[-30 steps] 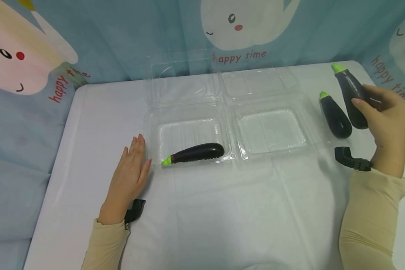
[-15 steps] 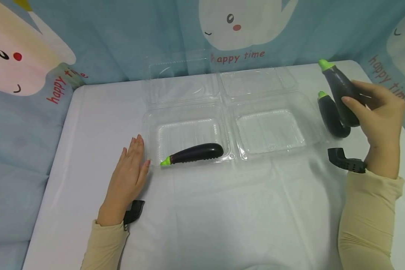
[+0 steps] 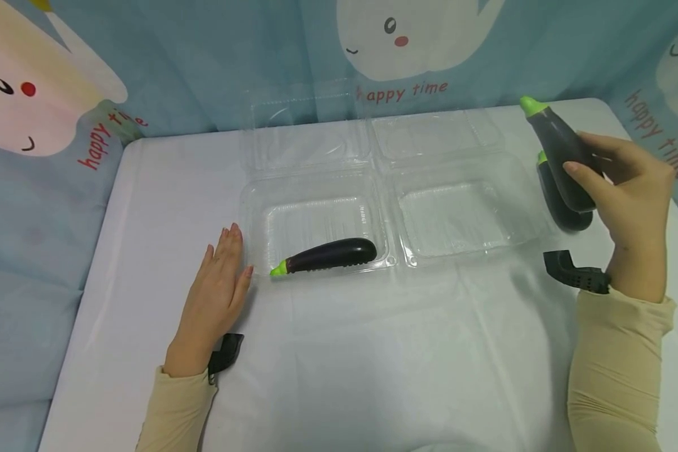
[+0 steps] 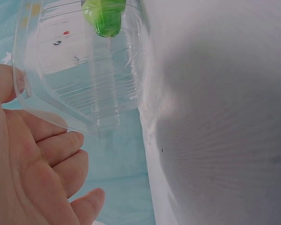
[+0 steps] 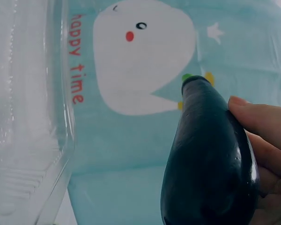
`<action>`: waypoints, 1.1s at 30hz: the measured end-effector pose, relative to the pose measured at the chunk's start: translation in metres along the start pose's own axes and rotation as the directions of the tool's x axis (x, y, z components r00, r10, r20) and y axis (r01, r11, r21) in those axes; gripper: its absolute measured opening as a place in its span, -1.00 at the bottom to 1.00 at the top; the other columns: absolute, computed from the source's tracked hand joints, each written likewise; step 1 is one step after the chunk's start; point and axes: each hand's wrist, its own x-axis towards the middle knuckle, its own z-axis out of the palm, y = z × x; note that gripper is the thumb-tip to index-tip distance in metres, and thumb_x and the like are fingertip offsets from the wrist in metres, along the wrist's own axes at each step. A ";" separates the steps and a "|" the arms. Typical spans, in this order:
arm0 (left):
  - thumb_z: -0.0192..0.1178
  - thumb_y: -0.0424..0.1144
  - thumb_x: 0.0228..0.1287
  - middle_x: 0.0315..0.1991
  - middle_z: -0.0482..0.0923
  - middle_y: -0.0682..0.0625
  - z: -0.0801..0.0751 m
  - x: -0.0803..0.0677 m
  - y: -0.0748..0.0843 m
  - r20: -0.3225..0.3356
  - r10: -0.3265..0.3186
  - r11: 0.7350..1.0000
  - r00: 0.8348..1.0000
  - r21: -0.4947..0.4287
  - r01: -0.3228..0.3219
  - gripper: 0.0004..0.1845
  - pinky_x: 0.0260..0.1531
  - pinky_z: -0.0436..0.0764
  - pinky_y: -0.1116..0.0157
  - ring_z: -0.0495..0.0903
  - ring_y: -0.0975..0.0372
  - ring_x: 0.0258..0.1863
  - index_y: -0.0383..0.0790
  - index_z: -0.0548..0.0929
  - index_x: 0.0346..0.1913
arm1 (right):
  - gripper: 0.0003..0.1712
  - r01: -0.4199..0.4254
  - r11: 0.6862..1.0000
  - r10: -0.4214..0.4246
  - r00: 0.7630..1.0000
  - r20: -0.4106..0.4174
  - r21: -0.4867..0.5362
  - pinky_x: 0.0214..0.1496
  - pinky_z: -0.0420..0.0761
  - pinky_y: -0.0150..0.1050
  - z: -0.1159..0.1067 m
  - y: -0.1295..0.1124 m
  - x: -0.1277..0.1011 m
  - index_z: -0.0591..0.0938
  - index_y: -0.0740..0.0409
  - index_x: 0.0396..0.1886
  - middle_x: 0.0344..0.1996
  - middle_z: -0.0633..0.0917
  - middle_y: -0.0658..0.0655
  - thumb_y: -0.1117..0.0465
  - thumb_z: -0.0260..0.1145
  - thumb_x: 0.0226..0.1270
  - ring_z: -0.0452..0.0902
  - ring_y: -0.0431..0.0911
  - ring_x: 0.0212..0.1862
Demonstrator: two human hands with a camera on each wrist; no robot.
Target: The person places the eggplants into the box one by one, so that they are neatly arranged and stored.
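My right hand (image 3: pixel 635 188) grips a dark eggplant (image 3: pixel 562 154) with a bright green tip, thumb on one side and fingers on the other. It is held up over the table, green end pointing away. Partly hidden behind it lies a second eggplant (image 3: pixel 562 207). A third eggplant (image 3: pixel 333 255) lies along the front of the left clear plastic box (image 3: pixel 311 220). Beside that box's left edge my left hand (image 3: pixel 211 301) rests with extended fingers; in the left wrist view its fingers (image 4: pixel 61 147) are at the box rim (image 4: pixel 51 119).
Right of the left box stands another clear plastic box (image 3: pixel 454 216) with its lid (image 3: pixel 432 138) folded back. The left box's lid (image 3: pixel 307 144) also stands open behind it. A blue printed curtain (image 3: pixel 231 56) borders the white table (image 3: pixel 164 188) at the back.
My right hand has moved the gripped eggplant leftward, so it now overlaps the second eggplant in the head view. My left hand and the eggplant in the left box have stayed in place.
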 end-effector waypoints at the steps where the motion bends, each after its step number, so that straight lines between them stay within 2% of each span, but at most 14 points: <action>1: -0.33 0.01 0.56 0.42 0.09 -0.32 0.000 0.000 0.000 -0.001 0.001 1.000 1.000 0.000 -0.001 -0.33 0.35 0.03 -0.07 0.06 -0.04 0.42 -0.49 0.06 0.43 | -0.60 0.013 1.000 -0.014 1.000 0.004 0.016 0.11 0.49 -0.37 0.001 -0.001 0.000 0.66 0.39 -0.04 -0.12 0.71 0.00 0.50 0.43 0.05 0.60 -0.20 -0.05; 16: -0.35 0.04 0.55 0.41 0.09 -0.33 0.000 0.001 0.000 -0.006 0.010 1.000 1.000 -0.007 -0.010 -0.32 0.35 0.03 -0.09 0.07 -0.06 0.42 -0.51 0.07 0.42 | -0.58 0.086 0.994 -0.089 0.995 0.051 0.061 0.15 0.46 -0.36 0.007 -0.011 -0.005 0.65 0.43 -0.03 -0.14 0.71 -0.01 0.55 0.40 0.03 0.59 -0.21 -0.04; 25: -0.37 0.06 0.55 0.41 0.08 -0.33 0.000 0.001 -0.001 0.002 0.008 1.000 1.000 -0.002 -0.008 -0.30 0.34 0.03 -0.10 0.06 -0.06 0.42 -0.51 0.06 0.42 | -0.60 0.193 0.981 -0.194 0.977 0.084 0.020 0.12 0.50 -0.34 0.013 -0.020 -0.007 0.64 0.46 -0.05 -0.12 0.71 0.03 0.53 0.42 0.05 0.61 -0.20 -0.04; 33: -0.37 0.05 0.55 0.42 0.08 -0.33 0.000 0.002 -0.001 -0.001 0.007 1.000 1.000 0.001 -0.007 -0.30 0.34 0.04 -0.10 0.06 -0.05 0.42 -0.52 0.07 0.42 | -0.60 0.242 0.970 -0.242 0.962 0.131 0.011 0.12 0.51 -0.34 0.020 -0.028 -0.010 0.64 0.48 -0.05 -0.10 0.70 0.05 0.54 0.42 0.04 0.61 -0.18 -0.03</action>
